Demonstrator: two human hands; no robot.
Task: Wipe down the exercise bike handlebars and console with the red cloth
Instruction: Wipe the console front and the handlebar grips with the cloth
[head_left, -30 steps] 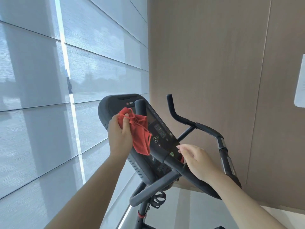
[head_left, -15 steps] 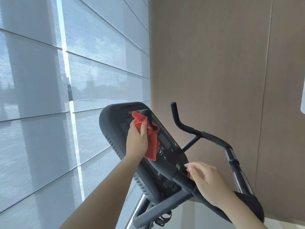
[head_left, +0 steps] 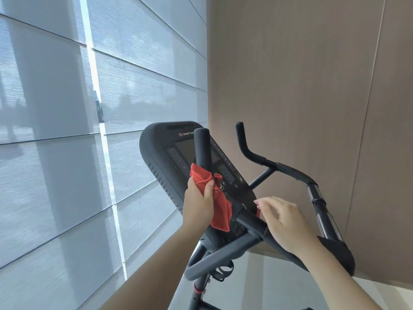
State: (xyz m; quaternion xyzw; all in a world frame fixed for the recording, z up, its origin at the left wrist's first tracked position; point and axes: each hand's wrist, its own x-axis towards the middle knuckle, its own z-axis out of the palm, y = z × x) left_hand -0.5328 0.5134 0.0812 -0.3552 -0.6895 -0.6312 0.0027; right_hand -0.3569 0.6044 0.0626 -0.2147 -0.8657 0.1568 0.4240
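The left hand (head_left: 199, 203) was closed around the red cloth (head_left: 212, 195), thumb pressed over the bunched top of it. The cloth was wrapped against the lower part of the left upright handlebar horn (head_left: 202, 148), in front of the console (head_left: 176, 151), and its loose end hung down past the heel of the hand toward the crossbar (head_left: 250, 222).

The console was a dark, rounded panel tilted toward the person, with a dim screen, a column of round buttons on its left edge and a small keypad to the right of the horn. A brand mark ran along its top, partly hidden by the horn.

The right hand (head_left: 283, 222) rested on the handlebars just right of the console's lower corner, fingers (head_left: 267, 203) loosely curled and spread, holding nothing; whether the palm gripped the bar beneath could not be told. A sliver of red showed just under its fingertips at the console's edge.

The right horn (head_left: 242, 139) stood free, well apart from both hands, and bent into a bar that ran right and down to a chrome-banded grip (head_left: 321, 211). Below the console a grey loop bar (head_left: 214, 258) curved forward, with the black post (head_left: 200, 289) under it.

Pale window blinds (head_left: 67, 130) filled the left side, and a brown panelled wall (head_left: 301, 86) stood behind the bike.
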